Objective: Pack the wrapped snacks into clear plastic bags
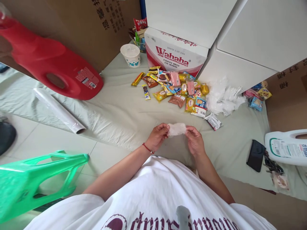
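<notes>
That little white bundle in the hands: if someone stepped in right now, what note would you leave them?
Left hand and right hand each pinch one end of the small white bundle, held above the pale sheet.
The snack packets lie in a heap near the Wahaha box; a pile of clear plastic sits to their right.
Done: one bundle in hand.
Left: the heap of packets looks untouched.

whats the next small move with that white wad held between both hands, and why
Probably pull the two ends apart to open it out. The left hand and right hand each pinch one end of the crumpled white plastic piece, which is bunched up between them. It is held above the sheet, near the snack pile.
</notes>
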Tool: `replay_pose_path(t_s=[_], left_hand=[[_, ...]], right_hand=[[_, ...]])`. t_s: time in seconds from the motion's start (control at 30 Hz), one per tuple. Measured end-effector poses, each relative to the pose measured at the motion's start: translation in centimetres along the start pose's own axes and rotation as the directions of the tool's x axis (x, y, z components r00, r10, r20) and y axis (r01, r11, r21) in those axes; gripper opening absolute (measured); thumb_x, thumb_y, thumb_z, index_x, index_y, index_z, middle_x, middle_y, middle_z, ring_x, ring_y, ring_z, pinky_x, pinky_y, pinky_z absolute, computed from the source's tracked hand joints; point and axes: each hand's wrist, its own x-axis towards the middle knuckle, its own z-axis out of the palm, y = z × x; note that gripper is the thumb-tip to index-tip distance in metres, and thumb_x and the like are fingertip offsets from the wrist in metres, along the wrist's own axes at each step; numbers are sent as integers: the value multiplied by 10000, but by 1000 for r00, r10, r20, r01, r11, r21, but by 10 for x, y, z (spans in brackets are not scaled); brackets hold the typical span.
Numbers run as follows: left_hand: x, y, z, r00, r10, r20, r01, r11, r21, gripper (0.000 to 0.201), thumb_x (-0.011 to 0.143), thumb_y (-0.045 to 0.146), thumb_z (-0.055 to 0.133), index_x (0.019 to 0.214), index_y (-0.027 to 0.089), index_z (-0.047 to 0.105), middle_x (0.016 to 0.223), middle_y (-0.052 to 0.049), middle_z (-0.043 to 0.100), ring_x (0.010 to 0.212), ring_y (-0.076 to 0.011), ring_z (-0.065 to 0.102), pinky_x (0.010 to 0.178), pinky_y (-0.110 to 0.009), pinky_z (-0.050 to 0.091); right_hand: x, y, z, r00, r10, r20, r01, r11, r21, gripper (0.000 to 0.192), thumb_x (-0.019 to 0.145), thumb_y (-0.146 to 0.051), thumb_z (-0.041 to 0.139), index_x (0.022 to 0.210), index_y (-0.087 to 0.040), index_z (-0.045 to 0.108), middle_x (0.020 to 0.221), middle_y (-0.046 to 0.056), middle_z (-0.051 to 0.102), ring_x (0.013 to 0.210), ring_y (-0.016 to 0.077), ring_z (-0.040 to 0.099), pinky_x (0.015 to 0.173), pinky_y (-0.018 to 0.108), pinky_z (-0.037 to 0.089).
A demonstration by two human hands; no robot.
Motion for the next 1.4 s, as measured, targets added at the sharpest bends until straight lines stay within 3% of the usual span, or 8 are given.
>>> replay_pose_path(t_s=[0.13, 0.3, 0.47, 0.53, 0.63, 0.73, 1.0, 1.4], left_hand=[[2, 2, -5, 998, 25, -59, -26, 999, -22, 542, 590, 546, 964, 727, 185, 584, 720, 54, 568, 651, -70, 508, 571, -187, 423], [4, 1, -6, 999, 6, -49, -8, 999, -53, 581, 609, 595, 938, 788, 207, 544, 746, 65, 571, 670, -87, 556, 608, -220, 512], [4, -1, -8, 990, 88, -113, -77, 993, 92, 557, 693, 666, 849, 797, 218, 534, 657, 68, 564, 562, -85, 542, 486, -209, 377], [3, -1, -8, 989, 115, -89, -100, 981, 165, 535, 733, 678, 812, 799, 222, 540, 624, 64, 566, 539, -95, 540, 493, -227, 369], [4, 2, -6, 993, 115, -34, -105, 973, 207, 538, 748, 702, 787, 788, 224, 544, 583, 66, 545, 506, -99, 506, 497, -244, 358], [5, 7, -6, 994, 109, -19, -105, 980, 172, 569, 715, 705, 818, 756, 219, 527, 569, 77, 496, 498, -84, 447, 490, -237, 335], [-6, 6, -7, 995, 97, -18, -92, 977, 193, 707, 583, 705, 902, 984, 205, 603, 961, -10, 669, 868, -158, 621, 710, -271, 503], [5, -1, -25, 991, 41, -129, -17, 983, 180, 510, 663, 640, 860, 771, 198, 632, 665, 42, 545, 599, -101, 459, 578, -237, 402]], right_hand=[[2, -8, -12, 965, 254, -59, -227, 931, 284, 334, 633, -309, 967, 832, -228, 711, 779, -40, 624, 691, 102, 546, 636, 227, 490], [1, -8, -17, 943, 332, -30, -315, 918, 241, 398, 637, -355, 963, 840, -208, 654, 696, -60, 544, 547, 65, 413, 465, 182, 339], [-6, -12, -12, 966, -240, -95, 186, 902, -390, 369, 837, -570, 790, 966, -247, 667, 957, 31, 645, 825, 174, 579, 730, 320, 522], [-8, -18, -7, 887, -430, 171, 436, 655, -617, 414, 813, -544, 831, 1099, -273, 706, 1147, 73, 661, 1079, 252, 584, 981, 442, 500], [-6, -21, 5, 789, -336, 515, 614, 445, -652, 214, 899, -446, 771, 1060, -307, 758, 1147, 76, 702, 1161, 293, 543, 1047, 501, 447], [-1, -16, 13, 791, -220, 571, 589, 529, -612, 179, 1002, -398, 625, 928, -289, 748, 935, 55, 722, 985, 254, 580, 923, 447, 486], [-6, 1, 29, 970, 38, 239, 47, 939, -341, 345, 919, -567, 689, 853, -234, 624, 722, -27, 589, 650, 137, 551, 634, 271, 477], [6, -12, -8, 965, 262, 11, -260, 949, 177, 351, 744, -433, 880, 857, -245, 607, 934, 17, 754, 785, 172, 725, 656, 303, 618]])
